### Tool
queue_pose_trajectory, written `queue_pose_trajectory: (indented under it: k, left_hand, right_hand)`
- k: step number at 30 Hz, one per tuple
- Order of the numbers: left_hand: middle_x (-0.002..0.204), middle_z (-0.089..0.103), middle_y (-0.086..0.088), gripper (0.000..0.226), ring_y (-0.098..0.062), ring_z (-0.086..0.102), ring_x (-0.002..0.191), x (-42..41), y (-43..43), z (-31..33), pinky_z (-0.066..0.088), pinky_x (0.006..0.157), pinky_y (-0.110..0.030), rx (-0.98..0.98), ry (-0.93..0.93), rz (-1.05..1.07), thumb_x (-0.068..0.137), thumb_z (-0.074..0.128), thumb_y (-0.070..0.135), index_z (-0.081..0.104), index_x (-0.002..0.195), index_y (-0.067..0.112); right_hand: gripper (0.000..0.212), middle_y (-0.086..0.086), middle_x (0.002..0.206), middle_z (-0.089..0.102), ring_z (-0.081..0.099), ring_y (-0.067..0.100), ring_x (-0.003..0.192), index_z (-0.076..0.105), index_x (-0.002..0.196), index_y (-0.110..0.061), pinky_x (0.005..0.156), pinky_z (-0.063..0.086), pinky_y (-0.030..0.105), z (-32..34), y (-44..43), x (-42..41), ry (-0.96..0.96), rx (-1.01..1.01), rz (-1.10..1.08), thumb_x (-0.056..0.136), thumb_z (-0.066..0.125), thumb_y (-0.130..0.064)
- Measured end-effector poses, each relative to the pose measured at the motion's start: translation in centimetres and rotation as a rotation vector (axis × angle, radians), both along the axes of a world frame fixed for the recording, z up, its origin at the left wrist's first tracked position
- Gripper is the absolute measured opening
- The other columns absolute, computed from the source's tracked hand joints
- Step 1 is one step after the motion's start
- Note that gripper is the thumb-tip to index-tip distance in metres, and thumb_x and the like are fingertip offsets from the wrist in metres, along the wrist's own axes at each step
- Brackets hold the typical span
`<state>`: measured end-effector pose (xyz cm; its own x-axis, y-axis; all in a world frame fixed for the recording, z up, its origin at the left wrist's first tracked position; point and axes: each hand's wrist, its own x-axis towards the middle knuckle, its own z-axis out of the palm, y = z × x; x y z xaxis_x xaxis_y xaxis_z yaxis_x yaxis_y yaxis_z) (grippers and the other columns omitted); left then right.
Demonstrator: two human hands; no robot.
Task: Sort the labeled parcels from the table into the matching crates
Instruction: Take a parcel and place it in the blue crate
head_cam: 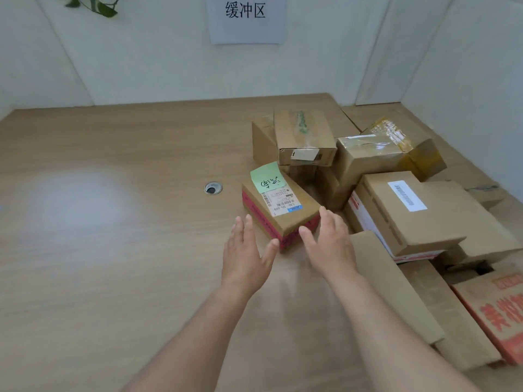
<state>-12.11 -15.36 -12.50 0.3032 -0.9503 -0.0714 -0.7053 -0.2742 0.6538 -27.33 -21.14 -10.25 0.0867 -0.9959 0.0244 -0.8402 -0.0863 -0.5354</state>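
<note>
A small cardboard parcel [285, 210] with red tape, a white shipping label and a green handwritten sticky note [267, 176] sits on the wooden table [113, 222]. My left hand [246, 250] is open just in front of the parcel's near left corner, thumb almost touching the tape. My right hand [329, 241] is open at its near right corner, fingertips by the parcel's right edge. Neither hand grips it. No crates are in view.
A heap of several more cardboard parcels [396, 210] fills the table's right side, some stacked. A round cable hole [212, 188] lies left of the parcel. A paper sign [245, 18] hangs on the white back wall; partition walls close in both sides.
</note>
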Motion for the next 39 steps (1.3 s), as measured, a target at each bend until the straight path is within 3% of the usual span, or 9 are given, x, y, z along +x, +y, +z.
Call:
queue_pose_trajectory:
  k: [10,12,16,20,23,28,30,32,39]
  left_hand:
    - [0.158,0.024,-0.005,0.067,-0.018,0.019,0.146,-0.1,-5.8,-1.1,0.014,0.116,-0.024,0.047,0.362,0.043,0.100,0.041,0.042,0.019,0.153,0.008]
    - [0.153,0.033,0.000,0.063,-0.018,0.030,0.141,-0.1,-6.1,-0.9,0.022,0.106,-0.016,0.079,0.488,0.105,0.100,0.042,0.042,0.023,0.151,0.011]
    - [0.147,0.043,0.000,0.055,-0.019,0.038,0.136,0.7,-5.2,-0.8,0.032,0.100,-0.025,0.044,0.541,0.205,0.101,0.039,0.043,0.032,0.147,0.014]
    - [0.153,0.037,-0.003,0.060,-0.023,0.034,0.140,1.8,-3.1,-0.5,0.031,0.101,-0.030,0.087,0.466,0.280,0.100,0.033,0.050,0.026,0.151,0.019]
    - [0.141,0.052,-0.003,0.052,-0.026,0.046,0.129,2.3,-1.2,-0.5,0.032,0.087,-0.028,0.150,0.417,0.279,0.100,0.029,0.051,0.040,0.143,0.024]
    - [0.122,0.061,-0.007,0.045,-0.024,0.054,0.106,2.1,1.9,-0.1,0.039,0.081,-0.031,0.154,0.416,0.318,0.100,0.033,0.048,0.056,0.123,0.017]
    - [0.112,0.064,-0.007,0.042,-0.023,0.056,0.095,1.8,3.0,0.4,0.043,0.080,-0.033,0.145,0.442,0.340,0.098,0.033,0.051,0.055,0.108,0.017]
    - [0.100,0.064,-0.006,0.042,-0.025,0.061,0.092,1.5,4.1,1.1,0.051,0.086,-0.040,0.126,0.480,0.370,0.096,0.034,0.057,0.051,0.095,0.018]
    - [0.107,0.064,-0.005,0.061,-0.027,0.060,0.103,0.8,9.3,3.9,0.051,0.091,-0.049,0.006,0.548,0.376,0.090,0.023,0.071,0.055,0.108,0.022]
  right_hand:
    - [0.069,0.013,0.154,0.027,0.025,0.029,0.140,0.016,0.151,-0.006,0.110,0.028,0.041,-1.1,-6.8,2.0,-0.038,0.199,-0.070,0.098,0.040,-0.045]
    - [0.067,0.014,0.150,0.033,0.029,0.030,0.137,0.021,0.150,-0.006,0.108,0.030,0.041,-1.1,-6.9,2.3,-0.029,0.209,-0.060,0.098,0.039,-0.045]
    - [0.057,0.014,0.137,0.050,0.043,0.033,0.126,0.042,0.140,-0.009,0.098,0.037,0.040,-1.1,-5.9,2.6,0.015,0.251,-0.025,0.098,0.034,-0.047]
    - [0.042,0.009,0.095,0.060,0.050,0.028,0.105,0.061,0.094,-0.013,0.079,0.041,0.035,-1.0,-4.0,2.5,-0.055,0.323,0.001,0.098,0.033,-0.043]
    - [0.044,-0.002,0.066,0.034,0.040,0.021,0.081,0.032,0.061,-0.019,0.060,0.029,0.033,-0.3,-2.6,3.0,-0.091,0.383,-0.012,0.097,0.036,-0.044]
    - [0.043,-0.003,0.066,0.028,0.028,0.013,0.057,0.026,0.065,-0.024,0.052,0.025,0.029,0.3,0.5,2.8,-0.198,0.453,-0.013,0.092,0.048,-0.048]
    - [0.033,0.001,0.086,0.049,0.047,0.018,0.075,0.048,0.087,-0.016,0.066,0.040,0.034,0.4,1.8,2.5,-0.247,0.491,-0.004,0.091,0.051,-0.049]
    - [0.050,0.007,0.112,0.057,0.053,0.023,0.096,0.051,0.115,-0.009,0.086,0.046,0.040,0.6,3.0,2.1,-0.289,0.515,-0.003,0.089,0.052,-0.051]
    - [0.057,0.004,0.105,0.069,0.063,0.025,0.098,0.064,0.108,-0.018,0.090,0.051,0.050,3.2,8.0,1.8,-0.407,0.529,0.085,0.092,0.033,-0.062]
